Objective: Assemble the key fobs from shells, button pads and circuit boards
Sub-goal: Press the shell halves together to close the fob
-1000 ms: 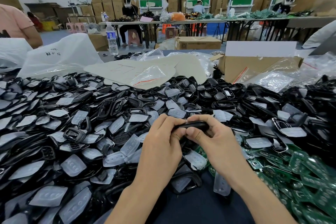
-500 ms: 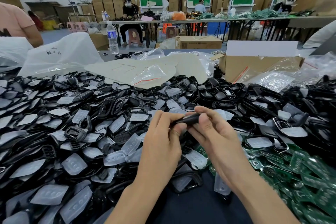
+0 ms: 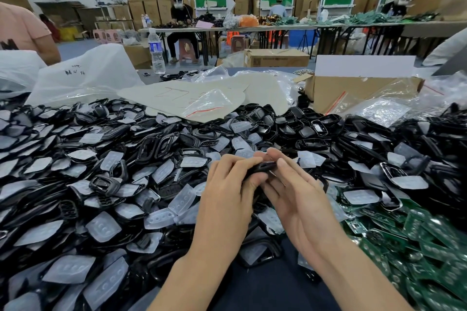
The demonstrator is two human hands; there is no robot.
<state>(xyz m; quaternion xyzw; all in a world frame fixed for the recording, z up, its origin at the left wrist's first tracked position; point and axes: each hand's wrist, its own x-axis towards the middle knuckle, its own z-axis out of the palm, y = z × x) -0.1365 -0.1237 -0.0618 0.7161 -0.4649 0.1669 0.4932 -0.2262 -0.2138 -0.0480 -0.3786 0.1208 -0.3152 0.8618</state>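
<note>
Bright, even indoor light is falling; black shells (image 3: 151,149) are glinting softly. Wide-angle distortion is curving the edges, and the fingers (image 3: 290,169) are blurring slightly.

L hand (image 3: 227,194) grips a black key fob (image 3: 262,168) btwn thumb & fingers, just above the heap. R hand (image 3: 299,201) has palm showing, fingers loosely straight, tips touching the fob's R end. Black shells (image 3: 104,184) & clear button pads (image 3: 103,228) are heaped L & ahead, green circuit boards (image 3: 429,242) at R. Cardboard box (image 3: 353,91) & water bottle (image 3: 156,50) stand behind.
</note>
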